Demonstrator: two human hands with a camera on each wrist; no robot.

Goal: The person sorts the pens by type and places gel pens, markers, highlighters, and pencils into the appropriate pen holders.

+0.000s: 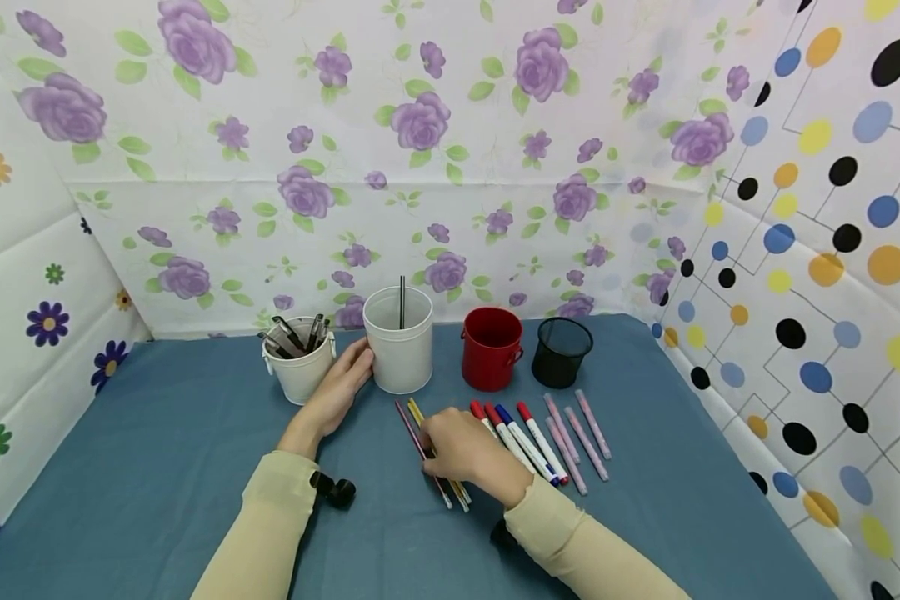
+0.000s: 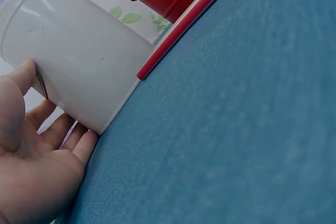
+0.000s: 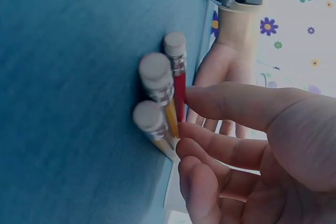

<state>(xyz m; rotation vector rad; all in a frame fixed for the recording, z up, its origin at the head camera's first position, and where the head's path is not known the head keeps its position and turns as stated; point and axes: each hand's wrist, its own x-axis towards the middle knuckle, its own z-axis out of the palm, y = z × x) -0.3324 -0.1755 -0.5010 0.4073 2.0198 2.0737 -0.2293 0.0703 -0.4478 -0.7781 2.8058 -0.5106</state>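
Several pencils, one red and the others yellow, lie close together on the blue cloth, their white erasers toward the person. My right hand bends over them from the right. Its thumb tip is at the red pencil and its curled index finger at the yellow ones, partly hiding them. My left hand rests against the left side of a tall white bucket, thumb on the wall and fingertips low near the base. Two dark sticks stand in that bucket.
Left of my left hand stands a small white bucket of pens. A red bucket and a black mesh cup are farther right. White markers with red and blue caps and pink pens lie beside my right hand.
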